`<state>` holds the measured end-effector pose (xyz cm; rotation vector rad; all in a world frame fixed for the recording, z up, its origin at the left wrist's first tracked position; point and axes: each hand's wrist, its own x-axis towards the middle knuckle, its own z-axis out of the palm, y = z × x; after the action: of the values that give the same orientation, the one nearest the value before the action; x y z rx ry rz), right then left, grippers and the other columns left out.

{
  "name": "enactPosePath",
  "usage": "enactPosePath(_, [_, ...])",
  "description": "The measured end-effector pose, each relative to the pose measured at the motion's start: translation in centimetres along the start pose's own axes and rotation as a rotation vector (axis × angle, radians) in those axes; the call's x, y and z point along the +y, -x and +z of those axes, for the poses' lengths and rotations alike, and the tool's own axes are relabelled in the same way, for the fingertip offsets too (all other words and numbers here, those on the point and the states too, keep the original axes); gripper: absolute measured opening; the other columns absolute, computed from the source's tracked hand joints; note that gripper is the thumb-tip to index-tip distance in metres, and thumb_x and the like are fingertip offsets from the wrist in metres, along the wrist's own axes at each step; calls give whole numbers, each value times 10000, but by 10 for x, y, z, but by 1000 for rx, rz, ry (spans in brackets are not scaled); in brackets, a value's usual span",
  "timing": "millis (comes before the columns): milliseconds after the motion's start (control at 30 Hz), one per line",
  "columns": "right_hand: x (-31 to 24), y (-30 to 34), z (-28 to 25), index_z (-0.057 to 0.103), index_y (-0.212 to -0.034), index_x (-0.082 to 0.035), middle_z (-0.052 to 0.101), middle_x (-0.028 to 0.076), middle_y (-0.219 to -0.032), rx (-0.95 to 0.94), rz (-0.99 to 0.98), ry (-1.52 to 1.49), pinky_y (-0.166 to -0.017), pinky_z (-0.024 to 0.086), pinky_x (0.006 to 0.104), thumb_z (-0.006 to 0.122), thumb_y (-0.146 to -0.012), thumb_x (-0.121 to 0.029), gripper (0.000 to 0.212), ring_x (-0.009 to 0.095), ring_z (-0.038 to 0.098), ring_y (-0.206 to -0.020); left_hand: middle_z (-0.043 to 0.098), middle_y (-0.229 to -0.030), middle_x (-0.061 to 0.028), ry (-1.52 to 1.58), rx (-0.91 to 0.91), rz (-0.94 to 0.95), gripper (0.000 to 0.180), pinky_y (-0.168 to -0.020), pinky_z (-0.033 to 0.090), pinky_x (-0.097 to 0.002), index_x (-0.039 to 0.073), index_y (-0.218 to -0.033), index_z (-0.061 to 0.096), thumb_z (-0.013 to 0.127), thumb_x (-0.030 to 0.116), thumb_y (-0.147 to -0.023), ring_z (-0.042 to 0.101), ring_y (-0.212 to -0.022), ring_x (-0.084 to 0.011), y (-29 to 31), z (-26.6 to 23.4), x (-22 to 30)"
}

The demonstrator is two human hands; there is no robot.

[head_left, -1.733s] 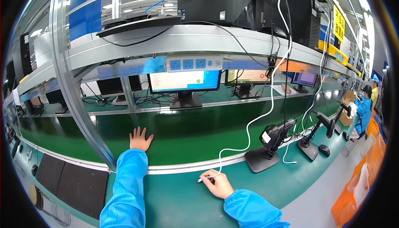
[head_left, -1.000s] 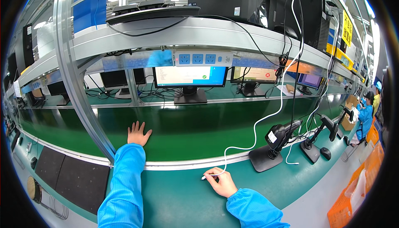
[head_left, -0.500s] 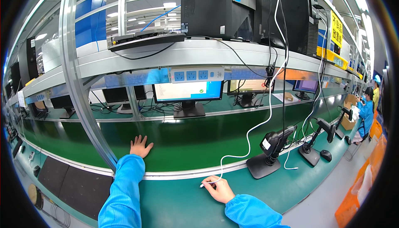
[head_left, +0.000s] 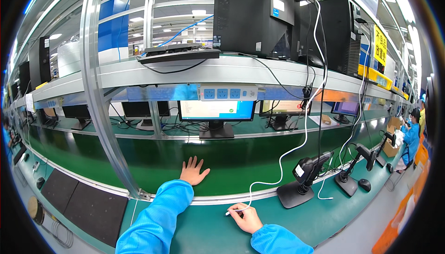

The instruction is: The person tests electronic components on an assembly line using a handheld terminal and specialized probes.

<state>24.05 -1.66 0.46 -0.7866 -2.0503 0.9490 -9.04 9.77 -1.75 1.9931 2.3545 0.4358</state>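
My right hand (head_left: 247,219) is closed on the end of a white cable (head_left: 280,175), just above the near green worktop. Its small white plug sticks out past my fingertips on the left. From there the cable curves up to a black computer tower (head_left: 252,20) on the shelf. My left hand (head_left: 193,171) is spread flat over the darker green surface behind the white rail, fingers apart and holding nothing. A black handheld scanner (head_left: 303,176) stands on its base to the right of my right hand.
A metal post (head_left: 99,96) rises at left, beside dark mats (head_left: 88,203). A monitor (head_left: 217,112) stands beyond the green surface, below a power strip (head_left: 228,93). A second scanner (head_left: 354,163), a mouse (head_left: 364,185) and a loose white cable lie right. Someone in blue (head_left: 410,133) works far right.
My left hand has moved to the right over the green surface. My right hand keeps hold of the white cable, nearly in the same place. The whole view has shifted slightly.
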Motion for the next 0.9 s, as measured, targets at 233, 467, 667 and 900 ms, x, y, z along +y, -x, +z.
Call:
enactPosePath(233, [2,1,1,735,-1070,-10,738,87,-953,7,3,-19,-717,578,309,695,-1011,-156,163,175,717,-757,237,-1731,-164,-36,22,-39,842,-1302,107,-560,182,-1647,354,313,739,-1017,194,-1606,-348,8,3,-2])
enactPosePath(467, [-2,0,-1,736,-1071,-9,736,90,-937,6,12,-4,-699,571,305,697,-1009,-158,166,164,708,-743,244,-1732,-151,-41,16,-43,839,-1304,105,-556,185,-1649,350,319,735,-1016,193,-1608,-333,11,-2,-6])
enactPosePath(667, [0,0,1,733,-1074,-2,748,103,-955,9,20,3,-715,586,310,702,-1006,-159,173,179,733,-765,240,-1734,-146,-43,21,-44,840,-1305,101,-556,193,-1651,347,325,740,-1013,191,-1610,-328,12,-4,-15])
enactPosePath(900, [1,1,0,735,-1083,-2,752,113,-958,2,22,-4,-720,592,316,704,-1005,-163,182,192,745,-779,243,-1733,-144,-44,19,-49,843,-1306,104,-557,197,-1651,346,330,744,-1011,192,-1610,-321,14,-6,-22])
